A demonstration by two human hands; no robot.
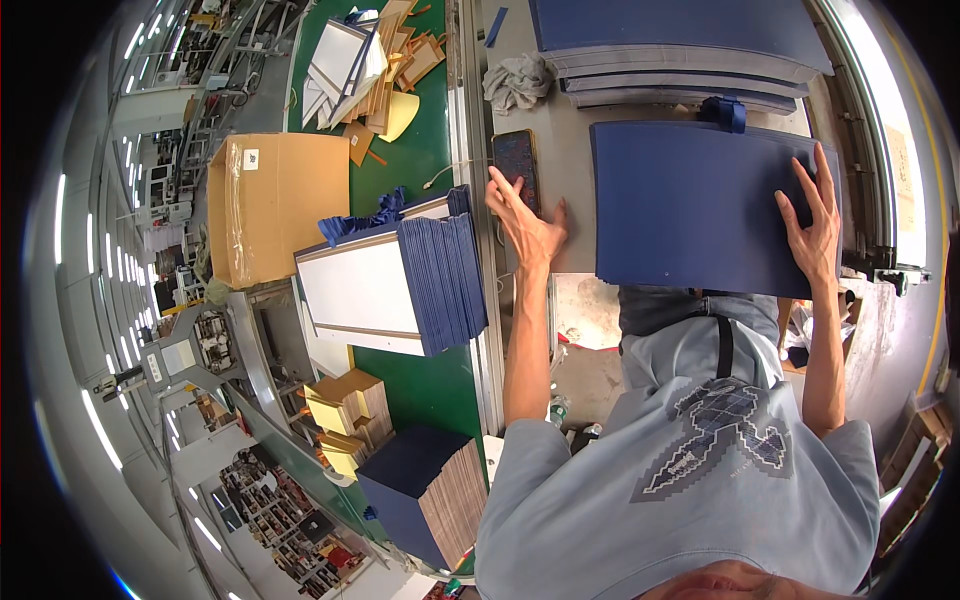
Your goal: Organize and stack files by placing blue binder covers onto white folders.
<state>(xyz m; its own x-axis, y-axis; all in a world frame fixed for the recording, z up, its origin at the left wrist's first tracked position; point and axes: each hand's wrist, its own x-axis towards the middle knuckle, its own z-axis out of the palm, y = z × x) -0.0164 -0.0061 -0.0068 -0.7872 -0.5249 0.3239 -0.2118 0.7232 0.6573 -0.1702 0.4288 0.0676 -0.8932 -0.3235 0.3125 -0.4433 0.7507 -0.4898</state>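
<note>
A dark blue rectangular board (690, 205) lies flat in front of me, with a blue ribbon (727, 113) at its far edge. My right hand (815, 232) rests on its right end, fingers stretched out and apart, gripping nothing. To the left of the board my left hand (530, 230) is in the air or just over the table, its fingers apart and nothing visible in them. It is nearest to a dark phone (518, 155), which it partly covers. Whether the fingers touch the phone I cannot tell.
Blue boards (690, 25) are stacked at the far side, beside a crumpled grey cloth (517, 82). On the green belt (415, 385) to the left stand white-and-blue folded covers (365, 290), a cardboard box (290, 190), loose scraps (400, 55) and a dark blue stack (425, 490).
</note>
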